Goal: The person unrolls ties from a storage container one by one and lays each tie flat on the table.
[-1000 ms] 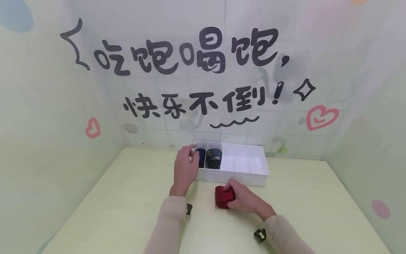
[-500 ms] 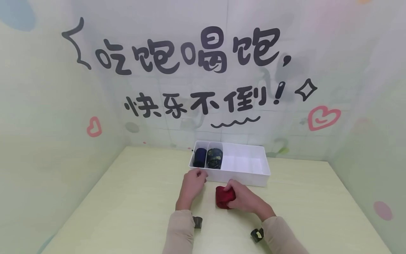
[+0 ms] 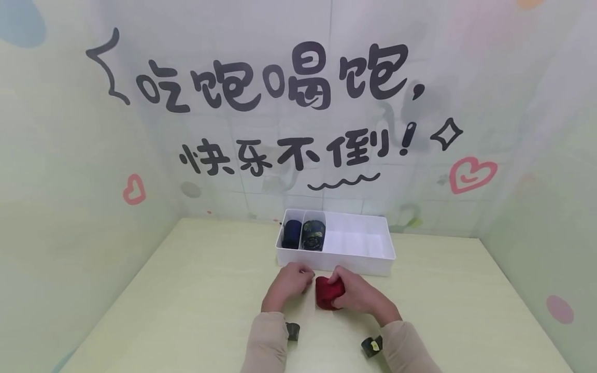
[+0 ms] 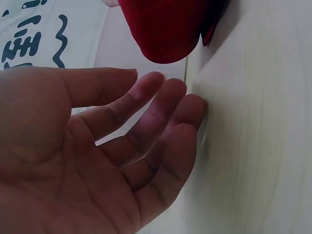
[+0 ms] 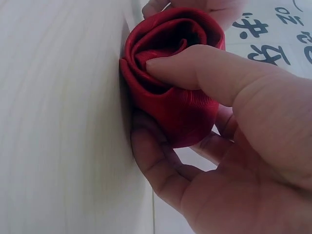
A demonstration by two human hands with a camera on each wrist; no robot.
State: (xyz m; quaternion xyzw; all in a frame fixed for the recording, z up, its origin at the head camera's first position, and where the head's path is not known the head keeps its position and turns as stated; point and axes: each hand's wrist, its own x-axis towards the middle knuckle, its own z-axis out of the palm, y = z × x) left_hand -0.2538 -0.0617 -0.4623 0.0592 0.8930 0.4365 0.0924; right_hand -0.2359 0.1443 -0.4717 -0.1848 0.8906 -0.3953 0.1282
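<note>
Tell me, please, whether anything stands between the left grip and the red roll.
Nothing visible does: in the head view only a narrow gap separates the left grip from the red roll. The right grip holds the roll from the opposite side, so it does not block that approach.

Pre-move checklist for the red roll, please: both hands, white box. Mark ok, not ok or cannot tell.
1. Right hand holding red roll: ok, thumb at its coiled end.
2. Coil tight: not ok, gaps show between turns.
3. Red roll off the table: cannot tell.
4. Left hand free: ok, holds nothing.
5. Room in white box: ok, bare floor shows right of the patterned roll.
</note>
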